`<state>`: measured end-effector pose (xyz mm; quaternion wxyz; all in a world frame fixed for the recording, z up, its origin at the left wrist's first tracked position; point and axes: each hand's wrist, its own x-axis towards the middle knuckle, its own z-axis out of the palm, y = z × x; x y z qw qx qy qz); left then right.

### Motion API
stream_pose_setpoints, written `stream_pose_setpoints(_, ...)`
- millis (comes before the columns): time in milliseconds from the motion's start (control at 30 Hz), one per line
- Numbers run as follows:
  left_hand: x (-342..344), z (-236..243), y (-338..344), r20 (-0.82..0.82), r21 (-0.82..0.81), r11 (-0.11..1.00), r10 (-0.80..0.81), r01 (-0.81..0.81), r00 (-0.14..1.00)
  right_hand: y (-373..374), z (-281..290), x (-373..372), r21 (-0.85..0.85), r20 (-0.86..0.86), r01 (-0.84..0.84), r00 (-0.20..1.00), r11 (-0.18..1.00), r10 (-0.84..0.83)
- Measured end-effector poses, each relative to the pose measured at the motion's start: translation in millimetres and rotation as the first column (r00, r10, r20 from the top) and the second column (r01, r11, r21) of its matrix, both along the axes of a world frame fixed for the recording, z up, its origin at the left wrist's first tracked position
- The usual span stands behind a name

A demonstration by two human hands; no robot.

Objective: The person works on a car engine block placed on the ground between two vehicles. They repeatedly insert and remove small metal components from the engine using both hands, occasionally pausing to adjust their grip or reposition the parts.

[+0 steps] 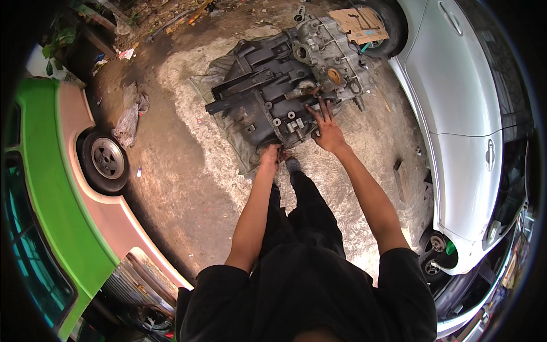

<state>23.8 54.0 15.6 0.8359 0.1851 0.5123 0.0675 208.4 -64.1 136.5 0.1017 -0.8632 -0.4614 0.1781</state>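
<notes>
A large black engine part (pixel 256 68) lies on a crumpled grey tarp (pixel 238 149) ahead of me, joined or set against a grey metal casting (pixel 319 40) with an orange-brown round opening. My left hand (pixel 270 154) is closed at the near lower edge of the black part; its fingertips are partly hidden. My right hand (pixel 325 125) rests to the right with fingers spread, their tips on the part just below the round opening. Small bolt bosses and a metal fitting sit between my hands.
A green and pink vehicle (pixel 57 171) stands on my left, a silver car (pixel 461 114) on my right. Cardboard (pixel 353 25) with bent metal pieces leans or lies by a tire at the back right. A crumpled cloth (pixel 128 119) and scraps of litter lie on the stained concrete floor (pixel 171 199).
</notes>
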Motion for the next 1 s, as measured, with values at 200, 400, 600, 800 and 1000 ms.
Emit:
stream_pose_setpoints(200,1.3,-24.0,-61.2,0.177,0.062,0.947,0.3,-0.315,0.937,-3.6,-3.3,1.1,0.078,0.004,-0.03,1.0,0.996,0.03)
stream_pose_setpoints(400,8.9,-62.4,-61.3,0.349,-0.001,0.877,0.45,-0.48,0.822,-3.8,-3.1,2.5,0.066,-0.044,-0.018,0.999,0.998,0.021)
stream_pose_setpoints(600,22.0,-70.2,-63.2,0.187,-0.202,0.754,0.656,-0.625,0.731,-5.2,-5.2,2.0,0.083,-0.041,-0.019,0.999,0.996,0.022)
stream_pose_setpoints(800,-0.2,-51.8,-49.4,0.152,-0.038,0.948,0.319,-0.317,0.935,-3.6,-3.5,1.6,0.074,-0.02,-0.021,1.0,0.997,0.023)
stream_pose_setpoints(1000,-27.2,-45.4,-6.3,0.176,0.027,0.993,0.108,-0.115,0.978,-0.2,-2.0,-2.3,0.041,0.009,-0.01,1.0,0.999,0.01)
